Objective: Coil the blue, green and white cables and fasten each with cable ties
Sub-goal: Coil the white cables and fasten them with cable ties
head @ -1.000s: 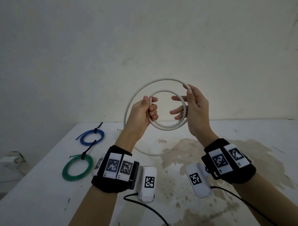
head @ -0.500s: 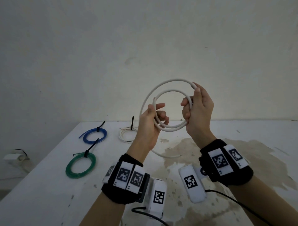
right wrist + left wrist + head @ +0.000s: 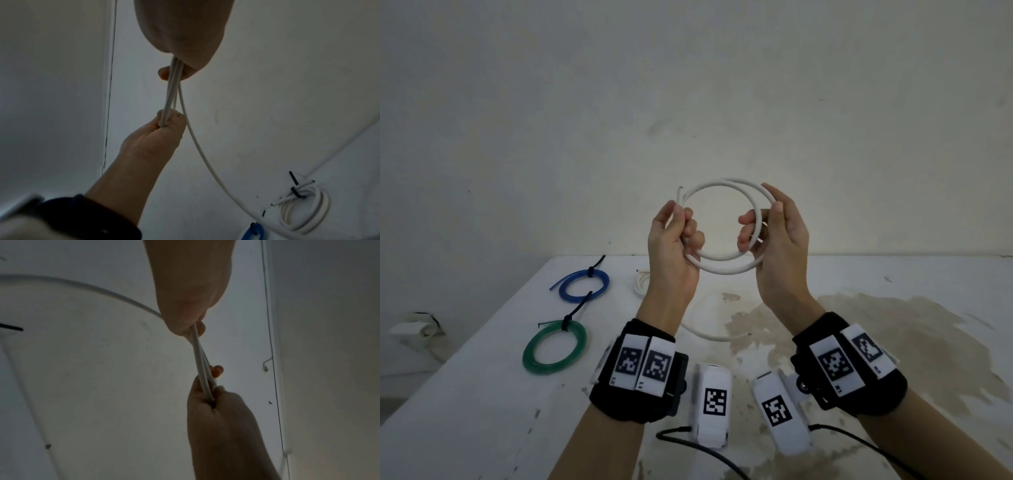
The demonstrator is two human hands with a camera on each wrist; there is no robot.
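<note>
white cable (image 3: 726,263): two loose loops held upright in mid-air, tail hanging to table (image 3: 482,394). Blue coil (image 3: 584,290) and green coil (image 3: 554,346) flat at left, each black-tied. Another white coil (image 3: 304,209), black-tied, lies near the blue one.

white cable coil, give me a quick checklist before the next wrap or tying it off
1. Left hand grips the white cable at the coil's left side: ok.
2. Right hand grips the coil's right side, fingers curled round the strands: ok.
3. Loops lie together: not ok, they spread apart at the top and bottom.
4. All slack wound in: not ok, a tail hangs down to the table.
5. Loose cable tie within reach: cannot tell, none shows.
6. Blue coil and green coil tied: ok, each carries a black tie.
</note>
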